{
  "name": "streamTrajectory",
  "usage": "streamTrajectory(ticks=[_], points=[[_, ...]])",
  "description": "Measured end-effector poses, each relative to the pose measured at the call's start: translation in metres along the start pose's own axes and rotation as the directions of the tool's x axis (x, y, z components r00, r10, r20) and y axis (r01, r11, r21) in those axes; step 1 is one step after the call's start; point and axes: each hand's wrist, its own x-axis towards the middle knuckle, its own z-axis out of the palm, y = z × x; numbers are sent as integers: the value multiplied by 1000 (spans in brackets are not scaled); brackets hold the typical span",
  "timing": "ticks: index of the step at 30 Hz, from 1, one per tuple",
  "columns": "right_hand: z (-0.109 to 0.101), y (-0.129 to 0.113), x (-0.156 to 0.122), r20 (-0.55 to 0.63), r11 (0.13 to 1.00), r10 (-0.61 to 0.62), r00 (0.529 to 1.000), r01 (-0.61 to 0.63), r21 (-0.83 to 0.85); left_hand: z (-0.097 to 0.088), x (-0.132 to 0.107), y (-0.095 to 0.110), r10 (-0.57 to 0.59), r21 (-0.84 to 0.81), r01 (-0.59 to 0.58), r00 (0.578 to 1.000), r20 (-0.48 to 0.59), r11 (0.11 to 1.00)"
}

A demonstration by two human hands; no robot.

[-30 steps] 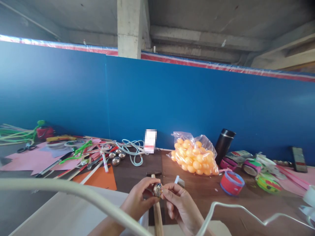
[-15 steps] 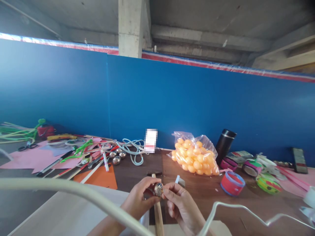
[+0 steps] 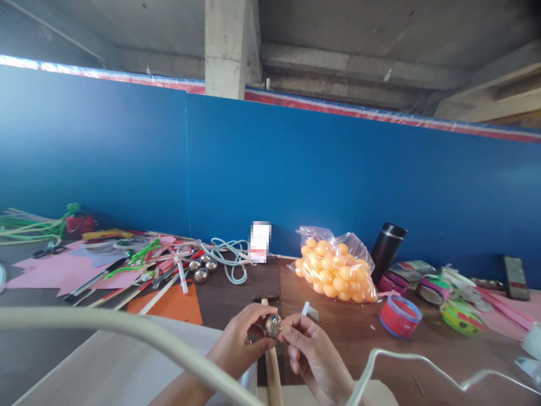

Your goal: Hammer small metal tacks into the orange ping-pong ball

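- Left hand [image 3: 247, 327]: curled partway, thumb and fingers clamped round 1 silver ball [image 3: 273, 325], held just above the hammer [image 3: 274, 378], in front of the person.
- Right hand [image 3: 315, 349]: thumb and forefinger drawn in to the ball's right edge, other fingers curled. Can't tell if they have hold of anything small.
- Container: 1 clear plastic bag [image 3: 336, 270] on the table [image 3: 359, 355], beyond the right hand. Contents: orange balls, piled and overlapping, exact count not possible.
- 1 black flask [image 3: 387, 251], tilted in view, just right of the bag; contents hidden.
- 1 red round item [image 3: 400, 316] with a bluish rim, in front of the flask; can't tell if it holds anything.
- Text: white card [image 3: 260, 242] against the blue partition [image 3: 296, 169] is pixelated, unreadable; red band low on it.
- Counts: 4 loose silver balls [image 3: 201, 274] clustered left of the pale cord [image 3: 232, 270]; 1 hammer; 1 pair of scissors [image 3: 48, 248] far left, by pink paper [image 3: 38, 270].
- 1 orange sheet [image 3: 181, 307] nearer the person than the loose balls.
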Motion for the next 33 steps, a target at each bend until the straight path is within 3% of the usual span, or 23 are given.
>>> streamTrajectory(ticks=[33], points=[[-2,5,0,-32,986,-11,999,5,-165,1,-2,-4,32,59,-31,999,-19,998]])
